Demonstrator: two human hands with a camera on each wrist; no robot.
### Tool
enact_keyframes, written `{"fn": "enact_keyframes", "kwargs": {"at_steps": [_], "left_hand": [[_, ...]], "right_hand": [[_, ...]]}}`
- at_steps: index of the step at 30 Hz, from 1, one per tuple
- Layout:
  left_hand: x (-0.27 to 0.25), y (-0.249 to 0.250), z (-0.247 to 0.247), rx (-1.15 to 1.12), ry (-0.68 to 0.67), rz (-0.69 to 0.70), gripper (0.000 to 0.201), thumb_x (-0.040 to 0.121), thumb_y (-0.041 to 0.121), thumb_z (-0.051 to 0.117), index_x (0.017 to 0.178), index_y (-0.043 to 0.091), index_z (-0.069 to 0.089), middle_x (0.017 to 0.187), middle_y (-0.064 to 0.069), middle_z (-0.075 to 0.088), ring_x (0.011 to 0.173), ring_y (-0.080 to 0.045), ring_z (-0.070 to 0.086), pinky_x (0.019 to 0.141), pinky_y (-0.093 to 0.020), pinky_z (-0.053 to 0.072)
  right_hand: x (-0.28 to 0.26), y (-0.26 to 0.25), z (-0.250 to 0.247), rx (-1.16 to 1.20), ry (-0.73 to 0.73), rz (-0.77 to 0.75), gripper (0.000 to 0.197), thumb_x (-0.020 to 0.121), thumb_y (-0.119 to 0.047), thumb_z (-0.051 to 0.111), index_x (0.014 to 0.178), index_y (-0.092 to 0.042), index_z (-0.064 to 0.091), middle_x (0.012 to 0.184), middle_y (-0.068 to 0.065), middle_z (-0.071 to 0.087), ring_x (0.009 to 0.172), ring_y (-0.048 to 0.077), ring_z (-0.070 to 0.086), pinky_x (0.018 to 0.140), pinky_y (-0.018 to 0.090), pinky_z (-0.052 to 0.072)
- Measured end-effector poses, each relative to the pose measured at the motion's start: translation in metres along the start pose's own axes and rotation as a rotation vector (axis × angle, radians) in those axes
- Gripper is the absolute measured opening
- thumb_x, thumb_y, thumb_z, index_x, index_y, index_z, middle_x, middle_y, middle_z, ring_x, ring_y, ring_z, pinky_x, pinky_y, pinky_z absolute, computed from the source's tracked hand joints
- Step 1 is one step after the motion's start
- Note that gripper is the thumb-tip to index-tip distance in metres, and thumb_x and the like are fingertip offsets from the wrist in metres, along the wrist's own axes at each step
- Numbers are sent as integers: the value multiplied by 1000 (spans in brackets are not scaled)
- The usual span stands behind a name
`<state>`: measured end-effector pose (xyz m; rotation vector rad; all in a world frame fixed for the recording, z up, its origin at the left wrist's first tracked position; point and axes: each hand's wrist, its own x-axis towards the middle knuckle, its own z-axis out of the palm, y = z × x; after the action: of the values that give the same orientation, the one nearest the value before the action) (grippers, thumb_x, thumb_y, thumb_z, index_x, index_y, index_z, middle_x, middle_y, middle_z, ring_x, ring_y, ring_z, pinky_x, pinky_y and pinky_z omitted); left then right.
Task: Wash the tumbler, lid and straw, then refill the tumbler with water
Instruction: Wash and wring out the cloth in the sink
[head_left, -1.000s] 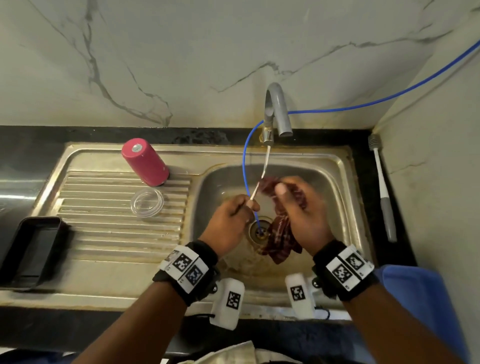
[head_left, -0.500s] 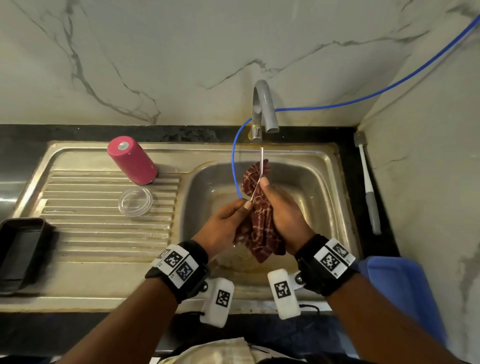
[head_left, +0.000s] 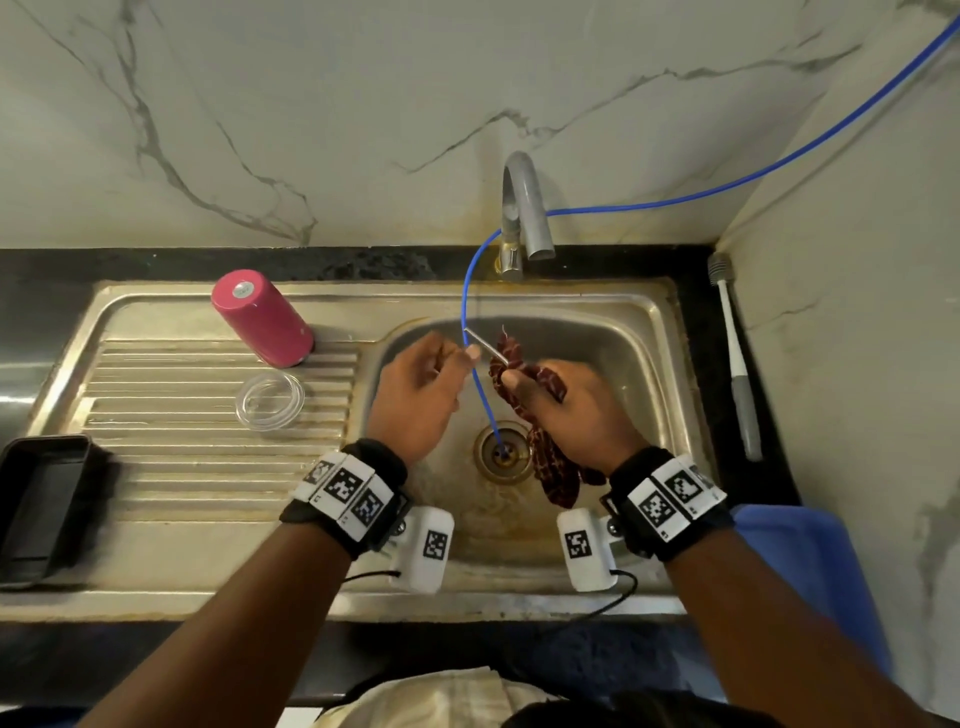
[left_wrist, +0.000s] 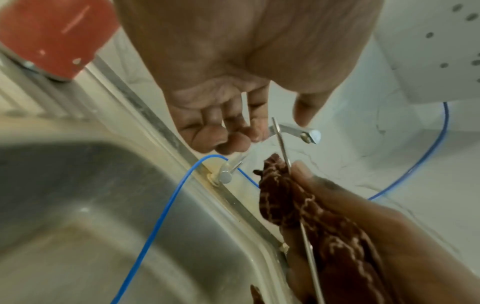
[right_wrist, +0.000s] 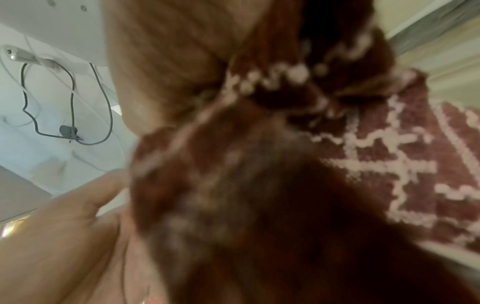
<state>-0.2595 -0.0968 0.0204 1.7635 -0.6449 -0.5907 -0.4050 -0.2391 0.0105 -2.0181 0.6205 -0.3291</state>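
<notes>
Where cloth (head_left: 524, 379) wraps, straw (head_left: 485, 346) hidden

Black wristbands (head_left: 358, 499) bearing white panels with black square code markers circle both bare forearms. White camera boxes (head_left: 426, 548) hang beneath, each trailing a thin black cable (head_left: 608, 603).

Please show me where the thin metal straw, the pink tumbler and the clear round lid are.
thin metal straw (head_left: 485, 346), head view, bare middle of its shaft.
pink tumbler (head_left: 270, 325), head view, its side wall.
clear round lid (head_left: 269, 401), head view, its transparent centre.
</notes>
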Motion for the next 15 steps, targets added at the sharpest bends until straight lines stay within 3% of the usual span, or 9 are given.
{"fn": "enact_keyframes", "kwargs": {"at_steps": [2,5,6,11,15], "left_hand": [[10,7,1,135,-73,1,43,98,59,62,72,25,60,61,4,57,57,-17,55,59,-41,48],[19,6,10,-28,-107,-143,43,103,43,63,66,22,58,54,-1,48,45,-18,43,48,-32,37],[22,5,11,-120,-102,-174,42,104,37,63,69,14,56,54,-2,45,43,-16,38,46,-29,34],[25,8,10,-209,-13,-170,37,107,24,60,78,1,56,54,-3,41,42,-11,34,40,-21,32],[35,15,-5,-273,74,-226,39,107,23,58,72,8,50,50,4,46,39,-9,35,39,-20,31]], "right_hand": [[0,-2,6,-7,-1,-8,47,103,-48,62,61,-28,51,58,-9,53,55,7,51,58,30,39],[0,-6,16,-14,7,-12,48,104,-42,62,60,-27,49,58,-8,51,57,8,51,58,26,37],[1,-8,18,2,12,1,46,104,-41,62,62,-24,52,60,-7,53,58,8,51,58,26,38],[3,-14,26,58,-9,40,45,103,-41,64,65,-17,59,62,-3,59,59,12,56,60,30,44],[-11,-10,17,91,-142,120,41,101,-43,67,68,-18,65,66,3,68,60,16,64,60,26,49]]}}
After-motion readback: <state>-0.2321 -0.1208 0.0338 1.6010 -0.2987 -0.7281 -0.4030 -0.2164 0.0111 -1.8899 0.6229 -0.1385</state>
